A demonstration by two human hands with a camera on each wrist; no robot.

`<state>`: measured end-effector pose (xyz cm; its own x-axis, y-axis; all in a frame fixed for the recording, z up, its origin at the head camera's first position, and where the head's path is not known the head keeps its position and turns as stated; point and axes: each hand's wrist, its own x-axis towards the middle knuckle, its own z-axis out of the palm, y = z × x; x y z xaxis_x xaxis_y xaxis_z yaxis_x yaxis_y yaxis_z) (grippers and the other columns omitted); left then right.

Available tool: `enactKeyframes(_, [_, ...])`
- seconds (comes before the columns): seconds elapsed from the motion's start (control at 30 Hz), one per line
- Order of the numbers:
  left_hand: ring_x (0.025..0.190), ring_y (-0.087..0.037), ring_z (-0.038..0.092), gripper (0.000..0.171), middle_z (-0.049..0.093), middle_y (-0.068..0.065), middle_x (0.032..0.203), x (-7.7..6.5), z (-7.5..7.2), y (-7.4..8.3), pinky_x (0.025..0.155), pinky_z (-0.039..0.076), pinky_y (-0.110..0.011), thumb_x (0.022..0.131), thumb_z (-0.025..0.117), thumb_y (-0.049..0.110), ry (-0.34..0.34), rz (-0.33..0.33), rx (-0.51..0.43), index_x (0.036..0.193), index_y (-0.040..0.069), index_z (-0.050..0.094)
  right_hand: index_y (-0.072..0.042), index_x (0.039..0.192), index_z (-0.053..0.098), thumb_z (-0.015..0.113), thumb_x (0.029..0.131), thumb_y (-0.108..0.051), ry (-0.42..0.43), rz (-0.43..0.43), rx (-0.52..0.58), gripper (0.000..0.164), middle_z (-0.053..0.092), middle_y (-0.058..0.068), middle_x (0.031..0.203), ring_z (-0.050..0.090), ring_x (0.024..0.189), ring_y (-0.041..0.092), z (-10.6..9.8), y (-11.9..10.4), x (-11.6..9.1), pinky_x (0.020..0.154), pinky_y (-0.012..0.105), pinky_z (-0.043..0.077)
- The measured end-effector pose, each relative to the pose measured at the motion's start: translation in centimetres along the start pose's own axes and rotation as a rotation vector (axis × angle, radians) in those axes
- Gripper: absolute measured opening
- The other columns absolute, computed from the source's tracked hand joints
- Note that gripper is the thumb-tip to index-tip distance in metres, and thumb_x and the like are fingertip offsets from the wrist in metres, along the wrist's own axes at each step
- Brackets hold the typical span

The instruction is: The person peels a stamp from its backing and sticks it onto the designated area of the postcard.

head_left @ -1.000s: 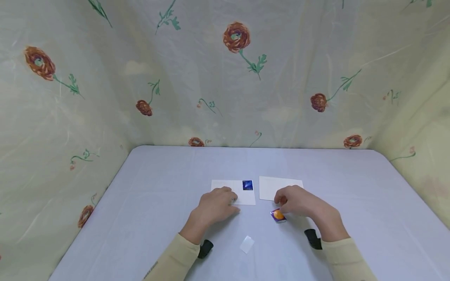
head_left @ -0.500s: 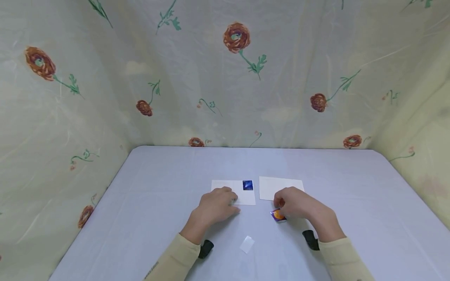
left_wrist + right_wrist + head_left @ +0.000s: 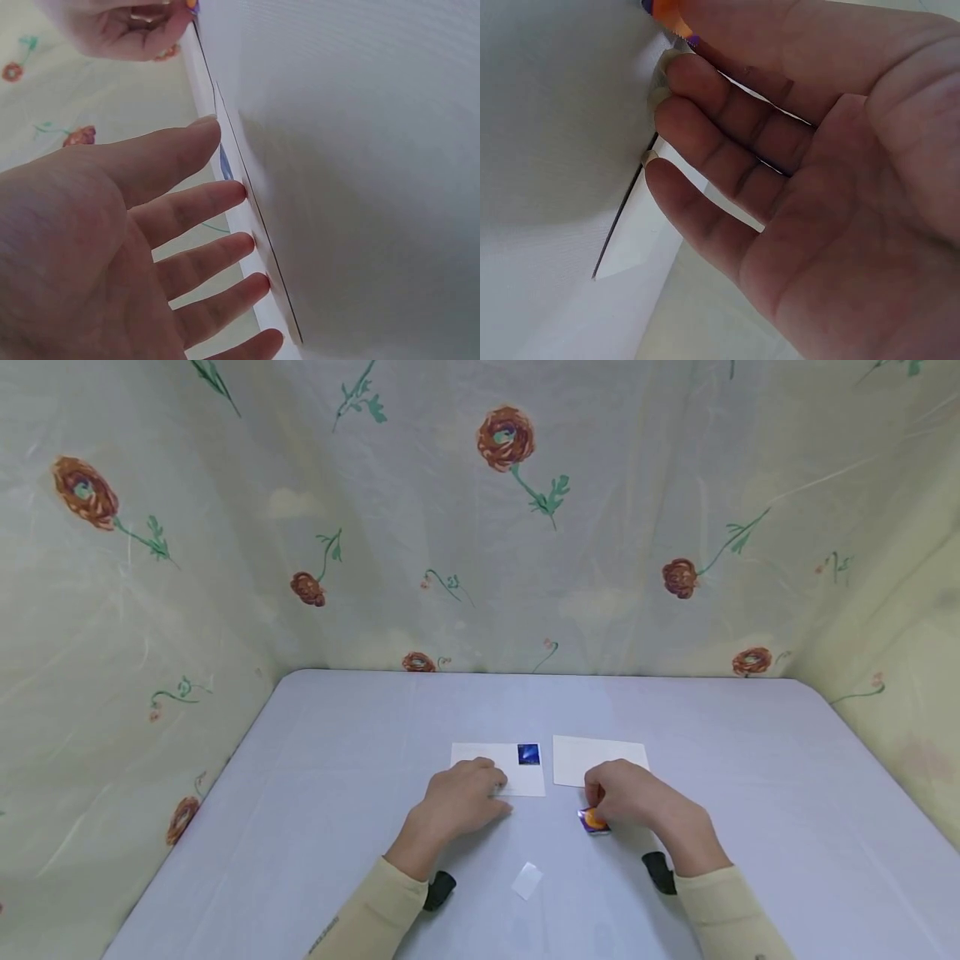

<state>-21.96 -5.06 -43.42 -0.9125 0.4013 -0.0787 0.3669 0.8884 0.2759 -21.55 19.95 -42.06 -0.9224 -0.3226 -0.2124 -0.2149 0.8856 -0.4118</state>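
My left hand point(image 3: 463, 797) rests with straight fingertips on a white envelope or card point(image 3: 522, 783), whose upper right corner bears a dark blue stamp point(image 3: 528, 754). In the left wrist view the fingers point(image 3: 202, 206) are spread along the card's near edge. A small purple and orange stamp point(image 3: 593, 823) with a toothed edge is pinched between thumb and finger of my right hand point(image 3: 637, 793), low over the table. Just behind that hand lies a second white card point(image 3: 577, 758), blank where it shows. The right wrist view has the stamp point(image 3: 671, 19) at its top edge, mostly cut off.
A small white slip of paper point(image 3: 527, 881) lies on the white-covered table point(image 3: 360, 743) in front, between the forearms. Dark bands point(image 3: 439, 891) hang under both wrists. Flower-patterned curtains point(image 3: 607, 527) close off the back and sides.
My right wrist has shifted slightly left, and the pinched stamp has moved a little under the fingers. My left hand and both cards stay put.
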Motion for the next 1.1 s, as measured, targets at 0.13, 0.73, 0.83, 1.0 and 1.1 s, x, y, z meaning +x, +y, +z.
enactKeyframes(0.13, [0.127,-0.021,0.056,0.039,0.059,-0.001,0.141,0.08,0.19,-0.08,0.1,0.05,-0.044,0.092,0.068,0.039,0.001,-0.002,0.002,0.126,0.018,0.069,-0.011,0.072,0.061,0.066,0.076,0.001,0.007,0.016,-0.006,0.014,0.057,-0.001,0.07,0.049,0.067,0.016,0.12,-0.13,-0.03,0.061,0.028,0.039])
enactKeyframes(0.73, [0.129,-0.022,0.056,0.039,0.06,-0.001,0.14,0.24,0.32,-0.01,0.1,0.051,-0.044,0.091,0.069,0.038,0.007,0.0,0.017,0.125,0.018,0.069,-0.011,0.068,0.06,0.058,0.075,0.007,0.017,0.001,-0.006,0.019,0.056,-0.001,0.067,0.048,0.066,0.016,0.2,0.04,0.03,0.06,0.027,0.038])
enactKeyframes(0.83, [0.128,-0.022,0.057,0.039,0.061,-0.001,0.139,0.29,0.4,-0.01,0.099,0.051,-0.044,0.091,0.07,0.039,0.01,0.001,0.024,0.125,0.019,0.069,-0.01,0.068,0.059,0.061,0.075,0.007,0.019,-0.017,0.008,0.019,0.056,-0.001,0.067,0.048,0.066,0.016,0.14,0.05,-0.07,0.06,0.028,0.038])
enactKeyframes(1.0, [0.126,-0.022,0.058,0.039,0.061,-0.001,0.138,0.32,0.44,-0.01,0.096,0.052,-0.045,0.09,0.071,0.038,0.017,-0.001,0.023,0.125,0.019,0.069,-0.01,0.069,0.06,0.065,0.077,0.006,0.011,-0.02,0.015,0.019,0.055,-0.001,0.067,0.048,0.067,0.015,0.18,0.16,-0.04,0.061,0.028,0.039])
enactKeyframes(1.1, [0.125,-0.021,0.058,0.039,0.062,-0.001,0.137,0.31,0.41,-0.03,0.095,0.053,-0.044,0.09,0.071,0.038,0.025,0.001,0.022,0.124,0.019,0.069,-0.01,0.069,0.06,0.066,0.077,0.006,0.006,-0.019,0.017,0.019,0.055,-0.001,0.067,0.048,0.067,0.015,0.15,0.2,0.02,0.061,0.028,0.039])
